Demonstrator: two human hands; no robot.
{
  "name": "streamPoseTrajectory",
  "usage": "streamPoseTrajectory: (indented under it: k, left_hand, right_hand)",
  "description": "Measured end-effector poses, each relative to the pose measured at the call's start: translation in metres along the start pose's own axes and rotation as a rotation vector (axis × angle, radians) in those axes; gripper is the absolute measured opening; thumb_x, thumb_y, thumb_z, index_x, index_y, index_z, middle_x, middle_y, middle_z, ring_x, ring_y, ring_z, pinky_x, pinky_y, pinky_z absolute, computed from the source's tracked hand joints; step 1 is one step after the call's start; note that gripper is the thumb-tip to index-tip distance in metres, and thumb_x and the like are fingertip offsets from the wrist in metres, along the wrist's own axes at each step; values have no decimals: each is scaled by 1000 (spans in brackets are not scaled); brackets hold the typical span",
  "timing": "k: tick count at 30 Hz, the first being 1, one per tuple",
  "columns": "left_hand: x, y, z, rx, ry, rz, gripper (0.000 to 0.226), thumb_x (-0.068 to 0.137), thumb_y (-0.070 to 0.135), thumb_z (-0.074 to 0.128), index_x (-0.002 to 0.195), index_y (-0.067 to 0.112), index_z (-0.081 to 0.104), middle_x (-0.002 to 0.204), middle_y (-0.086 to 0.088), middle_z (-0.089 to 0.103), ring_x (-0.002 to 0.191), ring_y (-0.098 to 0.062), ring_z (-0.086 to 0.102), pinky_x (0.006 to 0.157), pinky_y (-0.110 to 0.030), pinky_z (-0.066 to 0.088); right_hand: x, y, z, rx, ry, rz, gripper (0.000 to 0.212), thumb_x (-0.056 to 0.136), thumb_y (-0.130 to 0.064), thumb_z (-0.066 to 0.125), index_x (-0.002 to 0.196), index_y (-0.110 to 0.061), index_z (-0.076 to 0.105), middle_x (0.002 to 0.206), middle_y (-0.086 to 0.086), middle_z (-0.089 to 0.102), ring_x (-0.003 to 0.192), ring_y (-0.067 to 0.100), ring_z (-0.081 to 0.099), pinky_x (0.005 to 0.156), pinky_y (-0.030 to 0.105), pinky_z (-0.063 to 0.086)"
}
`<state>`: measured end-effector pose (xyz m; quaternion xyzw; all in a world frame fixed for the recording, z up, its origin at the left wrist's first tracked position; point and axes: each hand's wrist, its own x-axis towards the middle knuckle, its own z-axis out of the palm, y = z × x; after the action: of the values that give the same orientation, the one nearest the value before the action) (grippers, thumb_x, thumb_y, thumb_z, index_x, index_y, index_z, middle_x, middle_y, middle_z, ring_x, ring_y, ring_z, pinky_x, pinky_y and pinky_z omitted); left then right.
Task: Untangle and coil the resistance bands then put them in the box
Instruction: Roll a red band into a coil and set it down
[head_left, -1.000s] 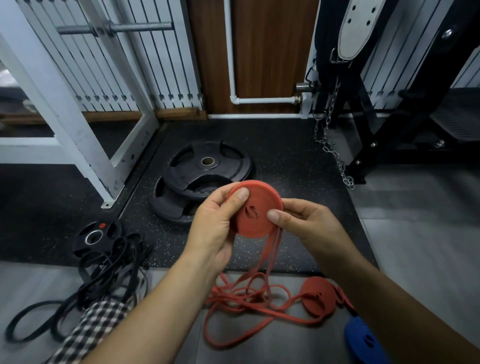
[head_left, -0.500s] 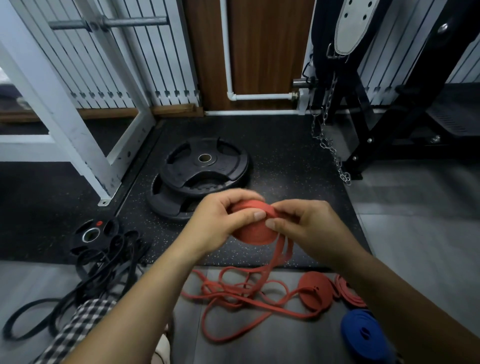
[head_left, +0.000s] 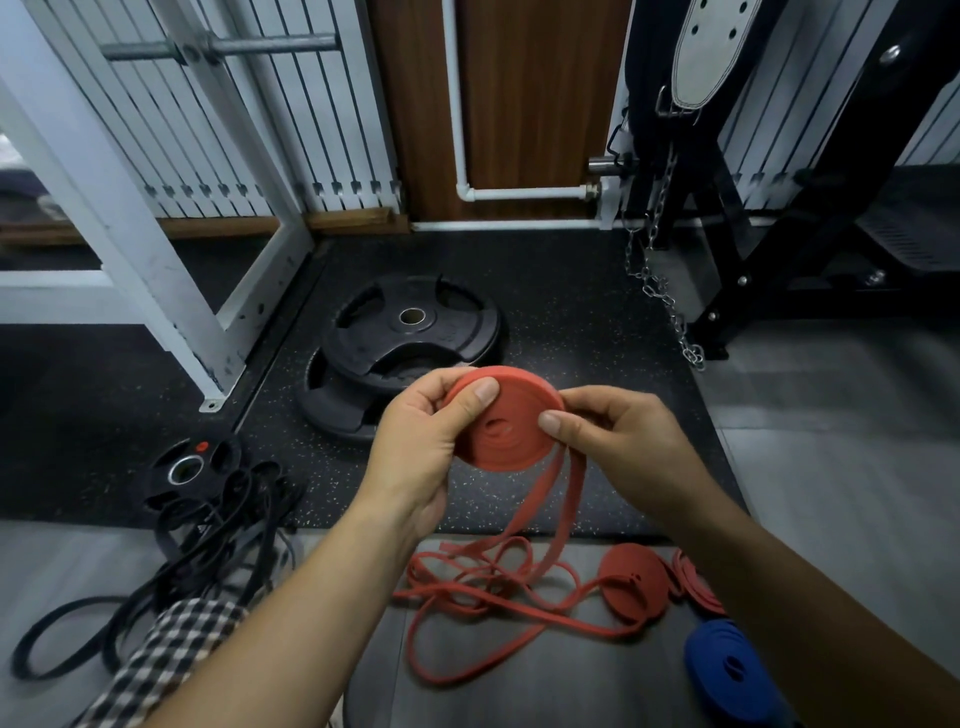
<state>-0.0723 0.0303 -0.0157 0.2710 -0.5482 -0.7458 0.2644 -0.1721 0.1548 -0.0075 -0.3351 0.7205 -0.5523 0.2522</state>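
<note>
Both hands hold a flat red rubber band coil (head_left: 506, 418) above the stacked black weight plates (head_left: 410, 332). The left hand (head_left: 421, 447) grips its left edge; the right hand (head_left: 618, 436) pinches its right edge. Its loose tail (head_left: 498, 587) lies on the floor nearer than the plates.

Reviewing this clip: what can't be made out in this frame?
Head view only.
Box: not in frame anywhere.
Blue coil: partly behind the right forearm.
Black bands: tangled, partly under checked cloth; count unclear.
Second red floor coil: mostly behind the same forearm.
</note>
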Motion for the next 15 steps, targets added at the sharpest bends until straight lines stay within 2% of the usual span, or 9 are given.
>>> streamPoseTrajectory:
  k: [2, 3, 6, 8, 10, 12, 15]
  left_hand:
    - [0, 3, -2, 19, -54, -24, 27, 63, 23, 67, 87, 11, 65, 76, -1, 68, 70, -9, 61, 63, -22, 50]
    - [0, 6, -5, 50, -105, -23, 26, 63, 22, 67, 87, 12, 65, 75, 1, 68, 70, -8, 62, 64, -21, 50]
    - [1, 11, -8, 246, -226, 45, 24, 67, 13, 70, 92, 15, 67, 82, 4, 68, 74, -2, 62, 66, -14, 48]
    - [-1, 8, -5, 307, -202, 91, 17, 73, 4, 69, 87, 13, 69, 77, 7, 67, 72, 0, 61, 66, -12, 47]
    - [-3, 4, -2, 261, -144, 102, 13, 75, 3, 68, 83, 13, 69, 72, 8, 67, 69, 0, 61, 64, -12, 48]
    - [-3, 4, 0, 154, -97, 75, 11, 72, 9, 68, 82, 14, 68, 73, 6, 68, 70, -3, 61, 63, -14, 49]
    - [-1, 4, 0, -8, -7, -10, 23, 65, 20, 66, 87, 13, 67, 80, -1, 68, 71, -9, 62, 62, -20, 52]
  right_hand:
    - [-1, 1, -2, -52, 23, -37, 13, 83, -16, 66, 83, -28, 68, 83, 15, 70, 74, 27, 63, 73, 38, 54]
    - [-1, 2, -3, -73, 20, -49, 13, 83, -15, 66, 84, -28, 68, 81, 13, 70, 75, 27, 63, 73, 37, 54]
    - [-1, 3, -4, -144, -34, -80, 16, 81, -13, 68, 82, -29, 68, 77, -1, 70, 70, 7, 62, 67, 24, 53]
    - [-2, 2, -3, -191, -54, -101, 14, 81, -14, 68, 84, -28, 69, 76, -5, 69, 69, 2, 62, 65, 18, 52]
    - [-1, 2, -1, -106, -39, -91, 12, 82, -11, 67, 87, -22, 70, 79, -2, 70, 71, 4, 64, 66, 18, 52]
    - [0, 1, 0, 99, -59, -52, 17, 82, -5, 65, 89, -20, 68, 82, -3, 71, 74, 2, 65, 67, 14, 52]
    - [-1, 2, 4, 278, -111, 45, 21, 81, -2, 63, 96, -15, 67, 80, -7, 73, 80, 3, 68, 68, 13, 52]
